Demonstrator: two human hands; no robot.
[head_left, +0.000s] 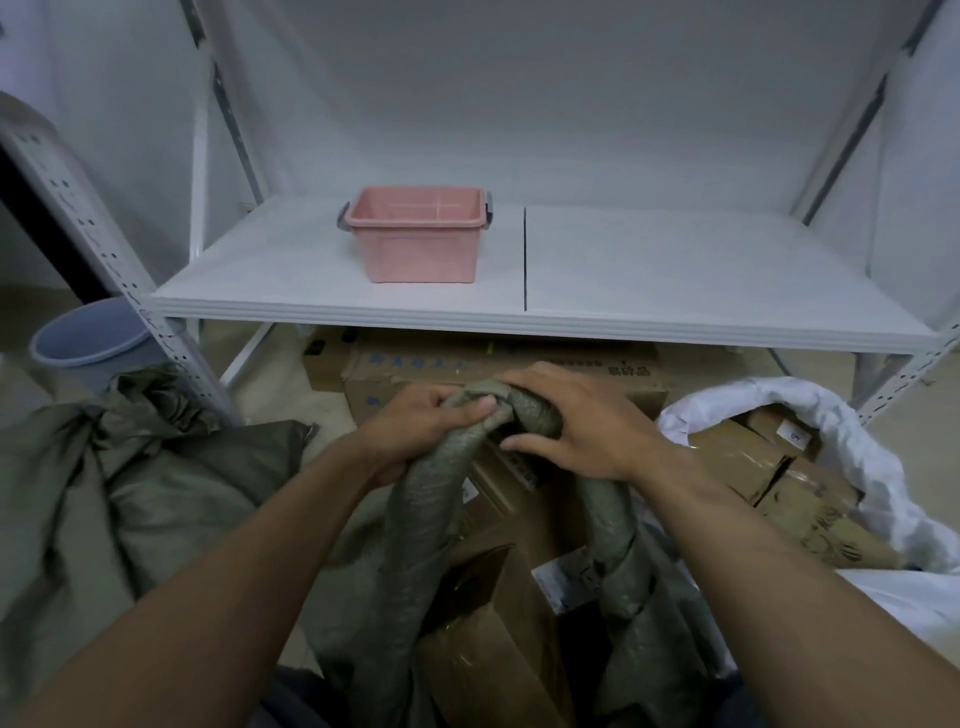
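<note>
A grey-green woven sack (426, 499) stands in front of me with its rim rolled into a thick band, and cardboard boxes (498, 639) sit inside it. My left hand (415, 431) grips the rolled rim on the left, fingers and thumb curled round it. My right hand (576, 426) lies over the top of the rolled rim on the right, its fingers curled over the fabric. Both hands meet at the far side of the sack's mouth.
A pink plastic bin (418, 239) stands on the white shelf (675, 275) ahead. Cardboard boxes (519, 374) lie under the shelf. Another grey-green sack (145, 483) slumps at the left, a blue bucket (88, 343) behind it. A white sack (841, 447) of boxes sits at the right.
</note>
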